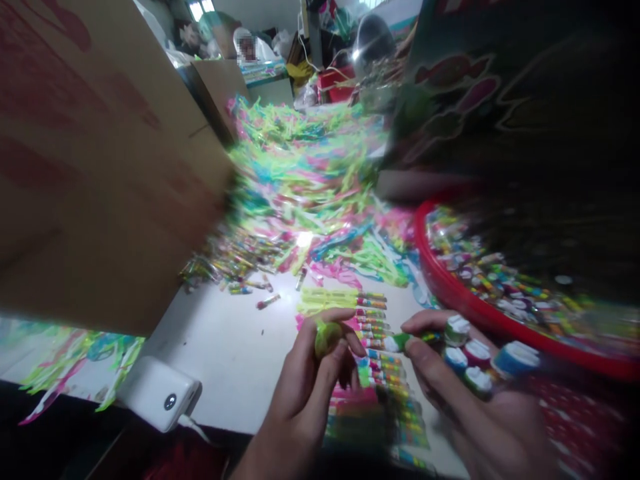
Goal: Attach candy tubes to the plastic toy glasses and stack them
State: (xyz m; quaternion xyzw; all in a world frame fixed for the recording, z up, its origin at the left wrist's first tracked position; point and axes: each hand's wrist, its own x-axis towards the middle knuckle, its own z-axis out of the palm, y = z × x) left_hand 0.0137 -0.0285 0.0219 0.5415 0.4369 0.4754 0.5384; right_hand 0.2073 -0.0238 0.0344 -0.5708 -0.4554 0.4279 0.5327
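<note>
My left hand (305, 380) pinches a round green piece (327, 338) between thumb and fingers. My right hand (470, 393) is shut around several short tubes with white caps (467, 360), and its fingertips hold a striped tube with a green and white end (400, 342). The two hands are close together, just apart. Under and between them, a row of colourful striped tubes (370, 333) lies side by side on the white table (225, 353). My hands hide part of that row.
A red basin (450, 287) full of small tubes stands right. A heap of neon plastic strips (300, 173) spreads behind. A cardboard box (100, 153) blocks the left, a patterned box (500, 87) looms upper right, and a white power bank (160, 393) lies near the edge. A person (255, 50) sits far back.
</note>
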